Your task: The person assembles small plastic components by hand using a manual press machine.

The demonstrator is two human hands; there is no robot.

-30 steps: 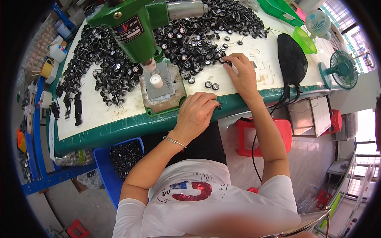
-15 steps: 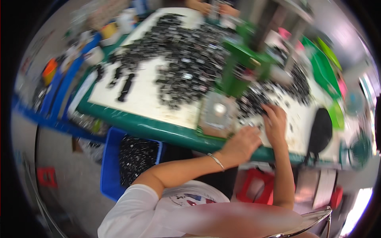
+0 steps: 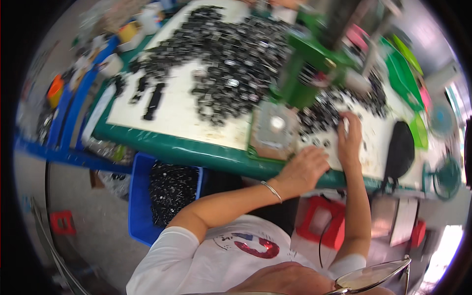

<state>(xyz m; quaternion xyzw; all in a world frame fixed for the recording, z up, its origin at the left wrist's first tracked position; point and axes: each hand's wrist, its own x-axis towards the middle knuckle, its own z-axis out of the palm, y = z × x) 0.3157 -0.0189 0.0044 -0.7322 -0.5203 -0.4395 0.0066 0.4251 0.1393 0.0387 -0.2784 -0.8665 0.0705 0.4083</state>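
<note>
My left hand rests at the table's front edge, just right of the press base. Its fingers are bent and close together; whatever they may hold is hidden. To its right, my right hand reaches to the near edge of a pile of small black parts. Thumb and fingertips come together there in a pinch, with a pale gap showing between them; I cannot make out any part in them. A green bench press stands over a grey block-like fixture, left of both hands. A few small ring-like parts lie between the hands.
A large heap of black parts covers the white tabletop. Below the green edge stands a blue bin of black pieces. A black paddle-shaped object, green trays and a small fan are at the right. Another person's hand shows at the far side.
My right hand has moved slightly right and away from me, its fingertips drawn together. My left hand stays beside the press base. The whole view has shifted a little.
</note>
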